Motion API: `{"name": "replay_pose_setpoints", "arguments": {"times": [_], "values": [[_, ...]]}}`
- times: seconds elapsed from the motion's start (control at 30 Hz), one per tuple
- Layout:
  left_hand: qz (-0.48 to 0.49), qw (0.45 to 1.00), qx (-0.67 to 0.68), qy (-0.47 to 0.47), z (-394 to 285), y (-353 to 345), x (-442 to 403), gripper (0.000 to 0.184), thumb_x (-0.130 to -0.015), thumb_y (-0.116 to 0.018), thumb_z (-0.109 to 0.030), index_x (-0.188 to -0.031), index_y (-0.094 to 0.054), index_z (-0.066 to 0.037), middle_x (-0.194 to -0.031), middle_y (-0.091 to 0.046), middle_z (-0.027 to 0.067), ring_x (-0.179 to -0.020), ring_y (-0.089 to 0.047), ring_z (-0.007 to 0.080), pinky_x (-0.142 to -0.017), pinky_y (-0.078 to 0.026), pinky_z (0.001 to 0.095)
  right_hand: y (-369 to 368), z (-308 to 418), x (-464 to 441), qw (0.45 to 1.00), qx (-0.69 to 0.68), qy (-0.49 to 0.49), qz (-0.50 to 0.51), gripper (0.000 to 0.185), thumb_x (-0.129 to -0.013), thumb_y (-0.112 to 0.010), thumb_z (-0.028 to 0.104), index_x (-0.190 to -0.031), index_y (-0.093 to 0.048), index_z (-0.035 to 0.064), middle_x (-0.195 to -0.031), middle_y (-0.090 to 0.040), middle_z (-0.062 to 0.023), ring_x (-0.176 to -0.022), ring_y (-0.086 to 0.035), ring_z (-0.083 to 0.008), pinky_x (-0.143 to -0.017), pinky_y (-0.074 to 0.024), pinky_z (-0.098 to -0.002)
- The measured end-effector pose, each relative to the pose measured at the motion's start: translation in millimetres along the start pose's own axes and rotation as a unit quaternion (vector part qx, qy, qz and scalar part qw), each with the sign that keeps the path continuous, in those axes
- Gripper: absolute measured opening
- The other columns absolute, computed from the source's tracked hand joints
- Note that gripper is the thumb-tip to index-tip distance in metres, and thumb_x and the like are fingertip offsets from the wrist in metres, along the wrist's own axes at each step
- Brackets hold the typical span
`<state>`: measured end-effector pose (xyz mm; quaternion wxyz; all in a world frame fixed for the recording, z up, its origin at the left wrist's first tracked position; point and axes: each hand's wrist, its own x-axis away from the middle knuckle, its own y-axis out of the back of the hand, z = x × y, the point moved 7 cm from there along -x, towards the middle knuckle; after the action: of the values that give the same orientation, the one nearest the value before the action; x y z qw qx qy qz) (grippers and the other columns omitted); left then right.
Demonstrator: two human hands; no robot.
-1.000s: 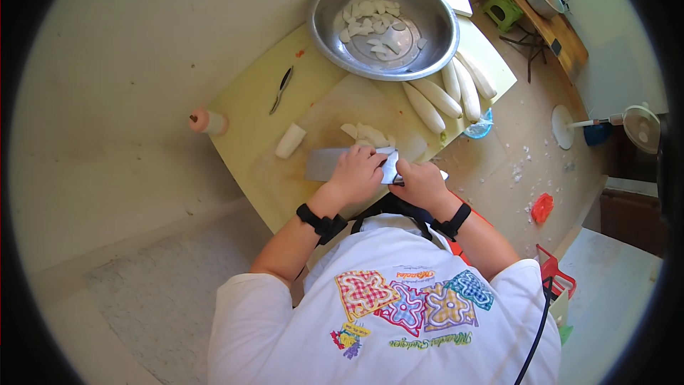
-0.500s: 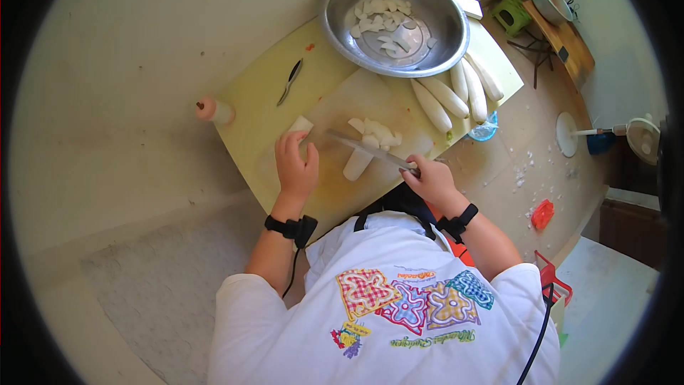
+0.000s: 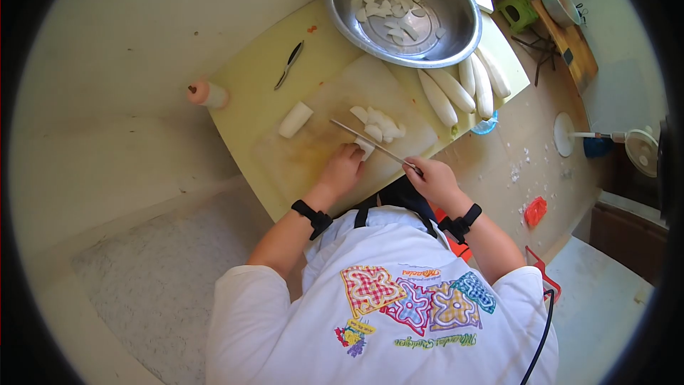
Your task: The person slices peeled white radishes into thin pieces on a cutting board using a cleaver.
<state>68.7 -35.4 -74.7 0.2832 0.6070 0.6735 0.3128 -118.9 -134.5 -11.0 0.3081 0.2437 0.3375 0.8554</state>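
Note:
My right hand (image 3: 433,180) is closed around the handle of a kitchen knife (image 3: 377,145), whose blade slants up and left over the cutting board (image 3: 313,158). Fingers of my left hand (image 3: 343,171) press on a piece of white radish (image 3: 365,148) beside the blade. The hand partly covers that piece. Just beyond the knife lies a small heap of white radish slices (image 3: 383,125). Another radish chunk (image 3: 295,120) rests by itself on the board's left part.
A large metal basin (image 3: 456,36) with white slices stands at the table's far side. Several whole white radishes (image 3: 450,90) lie beside it. A slim black-and-silver tool (image 3: 288,65) and a pink-topped bottle (image 3: 208,93) are at the left. A fan (image 3: 641,151) stands on the floor.
My left hand has left the chunk on the left and moved right, onto the radish piece by the knife. The blade has come down closer to that piece.

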Motion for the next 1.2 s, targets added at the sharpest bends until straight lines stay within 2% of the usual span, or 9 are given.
{"name": "replay_pose_setpoints", "arguments": {"times": [0.07, 0.17, 0.23, 0.37, 0.6, 0.67, 0.8, 0.97, 1.2], "values": [[-0.027, 0.999, -0.016, -0.023, -1, 1, -2, 0.031, -0.083, -0.068, -0.010, -0.113, -0.067, -0.003, -0.118, -0.063, 0.0157, -0.114, -0.058, 0.0364, -0.096, -0.052, 0.0445, -1, 0, -1, 1.000, 0.006, 0.004, 0.006, 0.024, -0.095, -0.063, 0.032, -0.106, -0.072, 0.0129, -0.078, -0.070, -0.0160, -0.074, -0.068, -0.0360, -0.066, -0.0540, -0.0448], [-0.017, 0.999, -0.030, -0.036, 0, -4, -4, 0.035, -0.083, -0.067, -0.008, -0.117, -0.066, -0.003, -0.120, -0.062, 0.0162, -0.115, -0.057, 0.0380, -0.097, -0.051, 0.0451, -1, 2, -2, 1.000, 0.012, 0.028, 0.004, 0.021, -0.094, -0.064, 0.029, -0.104, -0.072, 0.0131, -0.078, -0.070, -0.0151, -0.073, -0.068, -0.0351, -0.065, -0.0543, -0.0446], [-0.005, 0.999, -0.036, -0.022, 1, -7, -6, 0.035, -0.083, -0.067, -0.008, -0.117, -0.066, -0.002, -0.121, -0.062, 0.0164, -0.115, -0.057, 0.0387, -0.098, -0.050, 0.0454, 1, 7, -2, 0.997, 0.015, 0.070, -0.007, 0.018, -0.093, -0.065, 0.027, -0.103, -0.070, 0.0129, -0.078, -0.070, -0.0136, -0.073, -0.069, -0.0336, -0.064, -0.0544, -0.0437], [0.007, 0.999, -0.049, -0.017, 4, -11, -6, 0.041, -0.082, -0.065, -0.009, -0.122, -0.065, -0.004, -0.126, -0.059, 0.0157, -0.118, -0.056, 0.0376, -0.098, -0.051, 0.0450, 1, 6, -3, 0.996, 0.028, 0.080, -0.003, 0.017, -0.093, -0.065, 0.025, -0.102, -0.069, 0.0123, -0.078, -0.070, -0.0123, -0.072, -0.069, -0.0322, -0.062, -0.0539, -0.0429], [0.003, 0.999, -0.045, -0.030, 8, -14, -2, 0.039, -0.082, -0.064, -0.009, -0.121, -0.066, -0.003, -0.126, -0.060, 0.0162, -0.119, -0.056, 0.0392, -0.099, -0.051, 0.0453, -1, 6, -5, 0.995, 0.039, 0.095, 0.003, 0.016, -0.093, -0.065, 0.026, -0.102, -0.068, 0.0126, -0.074, -0.067, -0.0107, -0.067, -0.067, -0.0301, -0.058, -0.0526, -0.0420], [0.006, 1.000, -0.024, -0.013, 10, -15, -1, 0.032, -0.086, -0.067, -0.006, -0.117, -0.067, -0.002, -0.123, -0.061, 0.0174, -0.116, -0.056, 0.0419, -0.099, -0.050, 0.0478, -2, 5, -5, 0.994, 0.046, 0.097, 0.008, 0.016, -0.093, -0.065, 0.026, -0.102, -0.068, 0.0128, -0.072, -0.067, -0.0106, -0.066, -0.067, -0.0298, -0.057, -0.0522, -0.0420], [0.032, 0.999, -0.026, 0.012, 15, -19, 2, 0.031, -0.087, -0.067, -0.007, -0.118, -0.067, -0.003, -0.123, -0.062, 0.0171, -0.115, -0.057, 0.0421, -0.098, -0.051, 0.0472, -8, 6, -3, 0.994, 0.047, 0.094, 0.013, 0.016, -0.093, -0.064, 0.026, -0.103, -0.066, 0.0127, -0.069, -0.064, -0.0102, -0.064, -0.066, -0.0299, -0.056, -0.0515, -0.0428], [0.010, 1.000, -0.014, 0.009, 8, -10, -1, 0.030, -0.088, -0.067, -0.006, -0.117, -0.068, -0.004, -0.121, -0.062, 0.0169, -0.115, -0.057, 0.0406, -0.096, -0.052, 0.0452, -13, 2, -3, 0.995, 0.035, 0.088, 0.018, 0.016, -0.093, -0.064, 0.025, -0.102, -0.066, 0.0124, -0.069, -0.065, -0.0105, -0.065, -0.066, -0.0302, -0.057, -0.0517, -0.0429], [-0.005, 1.000, -0.001, 0.000, 4, -6, -3, 0.038, -0.083, -0.062, -0.006, -0.121, -0.065, -0.001, -0.125, -0.061, 0.0155, -0.121, -0.055, 0.0371, -0.099, -0.052, 0.0433, 0, 5, -17, 0.995, -0.009, 0.078, 0.058, 0.017, -0.094, -0.062, 0.025, -0.100, -0.066, 0.0090, -0.076, -0.067, -0.0162, -0.070, -0.066, -0.0367, -0.061, -0.0520, -0.0470]]}}
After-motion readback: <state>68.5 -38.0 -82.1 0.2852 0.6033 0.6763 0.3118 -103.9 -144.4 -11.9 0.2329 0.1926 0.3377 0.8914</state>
